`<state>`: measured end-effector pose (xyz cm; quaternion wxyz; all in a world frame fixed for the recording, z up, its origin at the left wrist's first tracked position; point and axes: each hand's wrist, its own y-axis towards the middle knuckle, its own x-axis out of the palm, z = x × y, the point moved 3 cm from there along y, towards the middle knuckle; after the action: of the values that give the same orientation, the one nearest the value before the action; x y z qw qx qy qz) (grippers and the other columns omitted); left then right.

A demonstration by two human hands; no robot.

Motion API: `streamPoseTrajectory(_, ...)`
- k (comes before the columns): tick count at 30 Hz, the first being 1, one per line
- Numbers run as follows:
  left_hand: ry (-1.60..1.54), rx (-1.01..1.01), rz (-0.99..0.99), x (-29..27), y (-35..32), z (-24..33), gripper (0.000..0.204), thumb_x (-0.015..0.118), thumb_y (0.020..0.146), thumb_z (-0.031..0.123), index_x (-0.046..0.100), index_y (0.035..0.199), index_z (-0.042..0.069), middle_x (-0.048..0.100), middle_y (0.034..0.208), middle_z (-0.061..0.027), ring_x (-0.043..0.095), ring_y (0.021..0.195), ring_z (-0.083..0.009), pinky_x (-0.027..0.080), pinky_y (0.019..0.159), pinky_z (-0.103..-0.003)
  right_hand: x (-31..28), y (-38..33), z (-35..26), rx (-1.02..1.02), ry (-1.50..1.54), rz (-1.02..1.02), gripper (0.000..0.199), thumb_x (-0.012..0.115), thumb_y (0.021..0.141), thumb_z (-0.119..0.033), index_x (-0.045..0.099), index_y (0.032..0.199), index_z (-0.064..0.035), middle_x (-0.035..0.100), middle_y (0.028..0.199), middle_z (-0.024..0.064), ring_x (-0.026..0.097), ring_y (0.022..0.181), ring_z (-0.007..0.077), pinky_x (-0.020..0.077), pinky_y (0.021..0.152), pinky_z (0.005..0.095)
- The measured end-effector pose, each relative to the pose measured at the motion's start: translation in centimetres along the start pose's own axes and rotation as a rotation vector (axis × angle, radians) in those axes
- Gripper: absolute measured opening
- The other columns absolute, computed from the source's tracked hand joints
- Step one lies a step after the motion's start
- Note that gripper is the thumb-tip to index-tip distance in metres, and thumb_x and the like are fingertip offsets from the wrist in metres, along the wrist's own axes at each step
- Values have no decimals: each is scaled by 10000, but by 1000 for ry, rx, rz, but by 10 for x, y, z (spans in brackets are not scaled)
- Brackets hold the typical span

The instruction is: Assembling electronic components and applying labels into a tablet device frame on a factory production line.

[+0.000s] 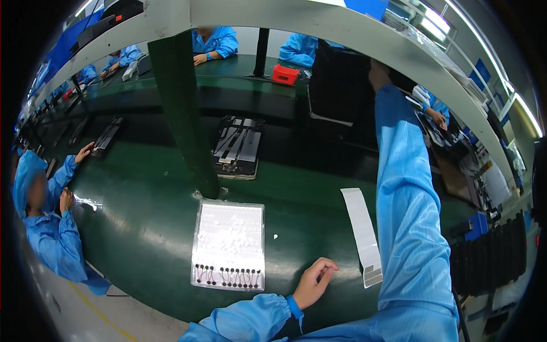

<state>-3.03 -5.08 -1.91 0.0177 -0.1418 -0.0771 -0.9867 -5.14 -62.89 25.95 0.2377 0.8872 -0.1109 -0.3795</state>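
My left hand (313, 283), a blue band at its wrist, rests near the table's front edge. Its fingers are loosely bent with a gap to the thumb, and nothing shows between them. To its left lies a clear-edged tray (200, 242) with many small white pieces and rows of small black round parts on thin leads. A long white paper strip (360, 219) with a printed patch at its near end lies between my hands. My right arm stretches far forward, the right hand (379, 75) beside a tall black stack (337, 85); its fingers are hidden.
The green table (137, 188) carries a flat device with exposed inner parts (239, 148) beyond a green post (179, 108). A pale shelf beam (273, 16) crosses overhead. A co-worker in blue (54, 228) sits left; a red bin (285, 74) stands at the back.
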Motion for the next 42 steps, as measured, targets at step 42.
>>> streamPoseTrajectory(42,100,8,-57,-5,-1,-2,106,530,994,81,618,1026,31,571,922,-34,508,718,-90,429,652,-238,53,64,102,-1282,-789,868,526,545,969,-266,409,1441,-79,430,1461,160,382,1371,341,479,1029,563)
